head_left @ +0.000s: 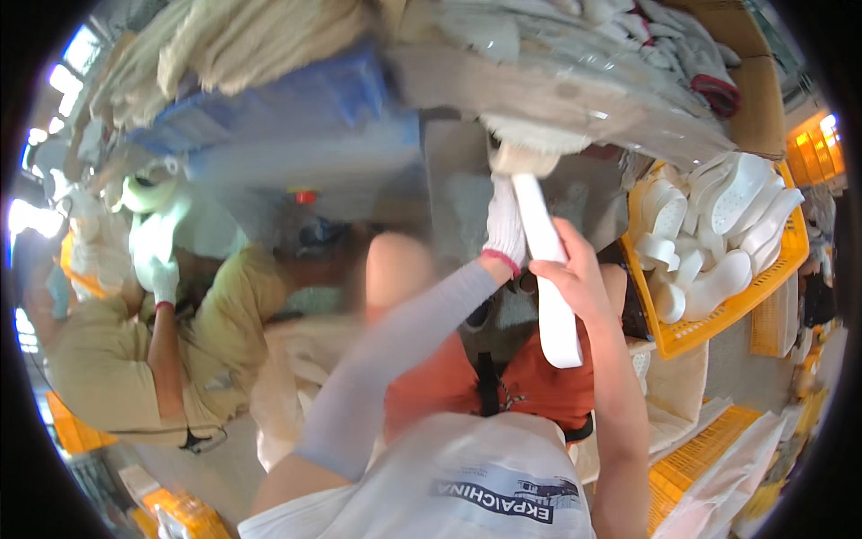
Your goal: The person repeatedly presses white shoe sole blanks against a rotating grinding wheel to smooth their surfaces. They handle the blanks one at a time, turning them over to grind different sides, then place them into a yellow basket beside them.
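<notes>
A white slide sandal [552, 310] stands lengthwise before me, its sole seen edge-on and its cream strap [523, 161] at the far end. My right hand [572, 269] is bare and pinches the sole midway along, thumb on the near side. My left hand [505, 218], in a white knit glove with a red cuff, grips the sandal's left side close to the strap; its fingertips are partly hidden. Just beyond the strap is a white fluffy, brush-like edge [534, 135], which the strap touches or nearly touches.
On the right, a yellow crate [718, 328] holds several white sandals [723, 211]. Plastic-covered stacks [575, 90] and a cardboard box [759, 99] lie beyond. At left, a co-worker's gloved hand [162, 278] holds a white shoe [154, 225] beside a blue panel [296, 162].
</notes>
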`<state>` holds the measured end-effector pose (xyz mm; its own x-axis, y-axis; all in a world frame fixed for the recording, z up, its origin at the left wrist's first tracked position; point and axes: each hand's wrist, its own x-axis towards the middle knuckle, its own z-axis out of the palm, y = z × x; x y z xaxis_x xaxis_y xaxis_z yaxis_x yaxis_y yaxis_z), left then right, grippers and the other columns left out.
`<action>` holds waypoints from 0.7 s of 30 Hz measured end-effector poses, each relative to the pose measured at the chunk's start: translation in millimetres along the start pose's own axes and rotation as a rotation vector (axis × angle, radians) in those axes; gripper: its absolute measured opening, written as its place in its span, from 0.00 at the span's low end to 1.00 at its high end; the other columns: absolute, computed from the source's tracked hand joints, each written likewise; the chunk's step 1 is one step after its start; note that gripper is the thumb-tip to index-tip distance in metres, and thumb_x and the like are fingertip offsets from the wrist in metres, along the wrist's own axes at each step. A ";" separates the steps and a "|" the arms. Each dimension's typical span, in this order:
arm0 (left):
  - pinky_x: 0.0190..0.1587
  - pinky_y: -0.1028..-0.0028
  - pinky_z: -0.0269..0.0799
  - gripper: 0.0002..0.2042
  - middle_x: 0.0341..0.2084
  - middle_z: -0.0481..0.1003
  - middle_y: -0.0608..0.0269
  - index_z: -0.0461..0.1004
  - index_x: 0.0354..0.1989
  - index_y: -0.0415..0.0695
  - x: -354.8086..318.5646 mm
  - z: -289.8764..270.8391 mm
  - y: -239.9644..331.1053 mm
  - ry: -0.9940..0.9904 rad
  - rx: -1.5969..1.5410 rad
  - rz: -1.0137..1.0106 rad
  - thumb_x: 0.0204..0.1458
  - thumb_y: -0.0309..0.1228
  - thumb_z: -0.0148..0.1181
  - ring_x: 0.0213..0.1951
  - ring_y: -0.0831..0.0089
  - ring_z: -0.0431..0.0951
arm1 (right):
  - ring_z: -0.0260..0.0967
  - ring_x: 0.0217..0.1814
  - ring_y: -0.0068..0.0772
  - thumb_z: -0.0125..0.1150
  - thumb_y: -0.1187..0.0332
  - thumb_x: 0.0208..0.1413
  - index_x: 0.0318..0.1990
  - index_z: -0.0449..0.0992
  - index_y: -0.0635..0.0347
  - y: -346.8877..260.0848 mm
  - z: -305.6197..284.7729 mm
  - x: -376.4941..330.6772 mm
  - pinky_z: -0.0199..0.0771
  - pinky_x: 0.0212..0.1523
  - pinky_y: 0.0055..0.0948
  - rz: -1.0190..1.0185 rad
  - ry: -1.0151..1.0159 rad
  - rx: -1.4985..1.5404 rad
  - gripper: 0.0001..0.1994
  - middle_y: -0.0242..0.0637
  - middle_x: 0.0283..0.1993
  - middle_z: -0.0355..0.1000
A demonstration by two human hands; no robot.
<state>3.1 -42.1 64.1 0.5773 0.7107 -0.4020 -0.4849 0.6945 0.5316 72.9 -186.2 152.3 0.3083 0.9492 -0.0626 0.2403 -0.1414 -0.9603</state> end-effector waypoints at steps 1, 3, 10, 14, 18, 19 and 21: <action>0.41 0.65 0.79 0.18 0.37 0.78 0.61 0.76 0.47 0.43 -10.3 -0.1 1.2 -0.025 0.028 0.094 0.72 0.45 0.46 0.37 0.65 0.80 | 0.70 0.60 0.30 0.67 0.78 0.52 0.67 0.68 0.65 6.0 -2.5 -18.5 0.70 0.61 0.29 -0.013 0.035 0.039 0.32 0.41 0.58 0.74; 0.41 0.66 0.79 0.18 0.37 0.80 0.60 0.77 0.43 0.42 -24.0 -4.0 13.7 -0.029 -0.029 0.180 0.69 0.45 0.51 0.37 0.65 0.81 | 0.69 0.63 0.31 0.71 0.77 0.51 0.69 0.65 0.66 8.4 -9.4 -55.3 0.69 0.65 0.32 -0.043 0.116 -0.059 0.36 0.39 0.62 0.72; 0.55 0.66 0.77 0.20 0.49 0.79 0.55 0.73 0.57 0.38 -3.2 -23.4 70.3 -0.206 -0.175 0.085 0.71 0.43 0.49 0.50 0.62 0.80 | 0.75 0.59 0.33 0.68 0.73 0.52 0.62 0.74 0.72 -40.5 2.2 -9.7 0.73 0.60 0.33 0.506 0.192 0.375 0.28 0.45 0.56 0.78; 0.61 0.70 0.72 0.20 0.55 0.77 0.61 0.71 0.62 0.39 6.9 -25.6 66.5 -0.011 -0.130 0.095 0.73 0.41 0.47 0.55 0.65 0.77 | 0.75 0.54 0.32 0.70 0.70 0.55 0.59 0.74 0.72 -50.9 17.4 22.1 0.75 0.56 0.33 0.242 0.144 0.144 0.25 0.43 0.53 0.78; 0.59 0.67 0.74 0.20 0.53 0.79 0.56 0.74 0.58 0.39 -33.4 -19.6 53.5 -0.124 0.369 0.228 0.66 0.40 0.59 0.55 0.64 0.78 | 0.77 0.54 0.31 0.71 0.67 0.56 0.60 0.75 0.74 -35.2 -25.3 -36.7 0.74 0.59 0.30 0.336 -0.046 0.210 0.27 0.41 0.52 0.79; 0.57 0.66 0.75 0.23 0.52 0.79 0.53 0.72 0.60 0.38 -50.1 -14.9 49.5 -0.070 0.672 0.257 0.62 0.40 0.63 0.54 0.63 0.79 | 0.78 0.53 0.30 0.70 0.66 0.56 0.59 0.76 0.74 -26.9 -43.2 -49.4 0.75 0.57 0.30 0.390 -0.017 0.307 0.26 0.41 0.51 0.80; 0.52 0.61 0.78 0.36 0.48 0.80 0.45 0.69 0.61 0.37 -70.0 7.9 48.4 0.040 1.518 0.972 0.52 0.51 0.71 0.47 0.53 0.82 | 0.79 0.49 0.28 0.69 0.62 0.57 0.58 0.77 0.74 -6.6 -82.7 -56.4 0.78 0.50 0.27 0.478 -0.015 0.314 0.26 0.40 0.48 0.81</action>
<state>-55.6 -59.2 123.9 0.4578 0.7762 0.4335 0.3693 -0.6096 0.7014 130.0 -262.0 184.6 0.3016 0.8045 -0.5117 -0.2081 -0.4682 -0.8588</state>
